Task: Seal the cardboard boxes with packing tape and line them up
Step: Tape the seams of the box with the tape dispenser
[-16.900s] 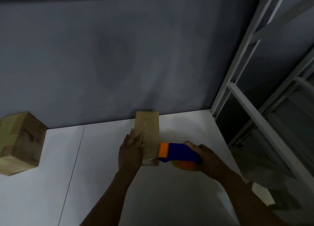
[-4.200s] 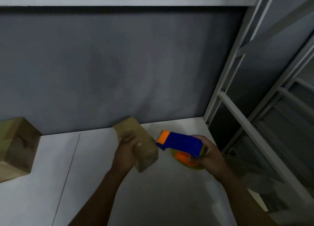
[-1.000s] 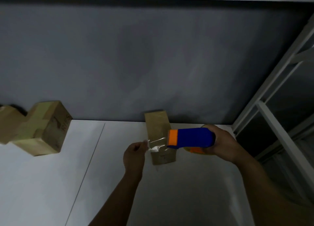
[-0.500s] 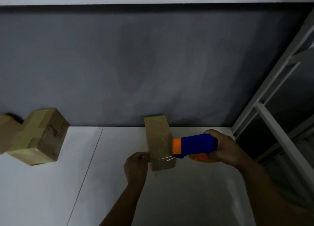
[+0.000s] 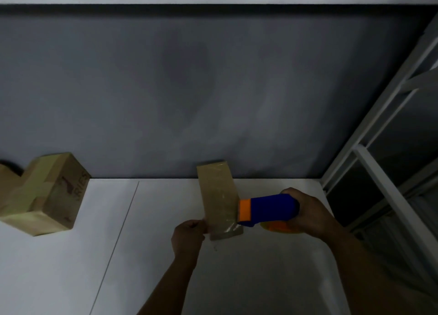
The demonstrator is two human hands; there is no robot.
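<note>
While the small box [image 5: 219, 201] lies on the tabletop [image 5: 142, 267] with its long axis pointing away toward the wall [image 5: 213, 89], both hands flank its near end: left hand [image 5: 188, 235], fingers [image 5: 197, 224] pinching the tape end [image 5: 226, 228] at the box's left edge; right hand [image 5: 310, 214], fingers clenched round the tape dispenser [image 5: 267, 210] at its right edge. Next pull probably runs crosswise, rightward.
</note>
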